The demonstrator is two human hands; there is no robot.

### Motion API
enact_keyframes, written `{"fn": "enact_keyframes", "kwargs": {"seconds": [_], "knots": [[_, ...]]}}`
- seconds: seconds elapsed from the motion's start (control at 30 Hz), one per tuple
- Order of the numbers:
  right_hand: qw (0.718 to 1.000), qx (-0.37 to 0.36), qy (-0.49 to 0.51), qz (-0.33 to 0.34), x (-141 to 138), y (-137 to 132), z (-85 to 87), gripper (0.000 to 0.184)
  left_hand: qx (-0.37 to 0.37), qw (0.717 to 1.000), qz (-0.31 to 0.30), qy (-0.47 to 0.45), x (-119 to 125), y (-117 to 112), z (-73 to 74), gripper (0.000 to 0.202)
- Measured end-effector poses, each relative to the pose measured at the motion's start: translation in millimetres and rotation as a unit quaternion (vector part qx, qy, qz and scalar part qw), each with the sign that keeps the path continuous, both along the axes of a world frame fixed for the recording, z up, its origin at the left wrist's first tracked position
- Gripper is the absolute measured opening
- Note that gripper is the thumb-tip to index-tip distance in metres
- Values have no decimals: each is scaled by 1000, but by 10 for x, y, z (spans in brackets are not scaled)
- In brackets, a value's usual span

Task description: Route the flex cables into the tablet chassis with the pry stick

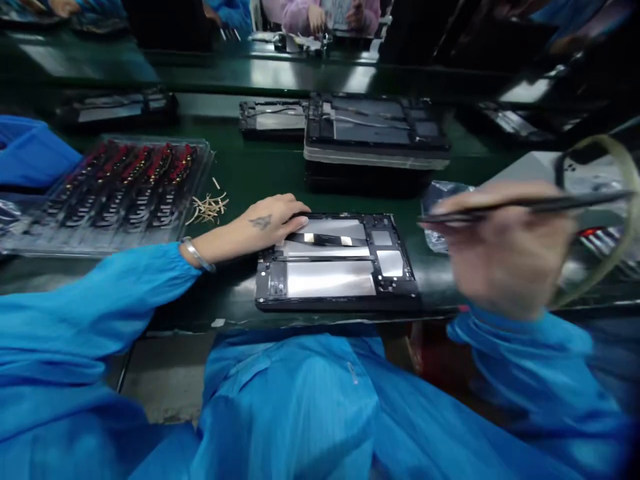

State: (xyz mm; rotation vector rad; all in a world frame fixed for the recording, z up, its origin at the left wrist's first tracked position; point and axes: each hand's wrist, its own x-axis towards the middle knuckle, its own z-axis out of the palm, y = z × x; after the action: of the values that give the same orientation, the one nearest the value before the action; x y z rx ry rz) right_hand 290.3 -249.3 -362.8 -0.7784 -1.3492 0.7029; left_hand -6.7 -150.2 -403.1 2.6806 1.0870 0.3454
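Observation:
An opened tablet [330,279], its back off and silver panels and black strips showing, lies flat at the bench's near edge. My left hand [273,220] holds its far left corner, thumb on top and the other fingers at the far edge. To the right of the tablet, my right hand [510,247] is raised and smeared by motion. Its fingers are closed around black tweezers [580,201], whose tips point left, apart from the tablet.
A stack of similar tablets [375,127] stands behind. On the left are a clear tray [125,193] of small parts with red ends, a blue bin [35,153] and thin tan strips [207,208]. A tape-like ring [625,227] is at right. Other people's hands [317,19] show across the bench.

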Motion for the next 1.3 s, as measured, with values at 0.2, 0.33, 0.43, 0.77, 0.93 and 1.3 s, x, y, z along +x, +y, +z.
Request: {"fn": "enact_keyframes", "kwargs": {"seconds": [0.2, 0.33, 0.43, 0.77, 0.93, 1.3], "knots": [[977, -57, -190, 74, -658, 707, -122, 17, -13, 999, -11, -50, -105, -82, -84, 35], [965, -125, -210, 91, -605, 764, -293, 19, -34, 998, -10, -52, -272, -191, -75, 36], [957, -142, -230, 109, -604, 750, -312, 17, -38, 998, -4, -50, -288, -211, -75, 37], [929, -124, -336, 93, -654, 752, -240, 18, -31, 998, -4, -54, -274, -189, -120, 36], [925, -114, -350, 96, -647, 754, -229, 16, -38, 998, 2, -49, -264, -189, -107, 37], [931, -128, -325, 108, -626, 757, -243, 16, -38, 998, -1, -54, -269, -206, -92, 39]]}}
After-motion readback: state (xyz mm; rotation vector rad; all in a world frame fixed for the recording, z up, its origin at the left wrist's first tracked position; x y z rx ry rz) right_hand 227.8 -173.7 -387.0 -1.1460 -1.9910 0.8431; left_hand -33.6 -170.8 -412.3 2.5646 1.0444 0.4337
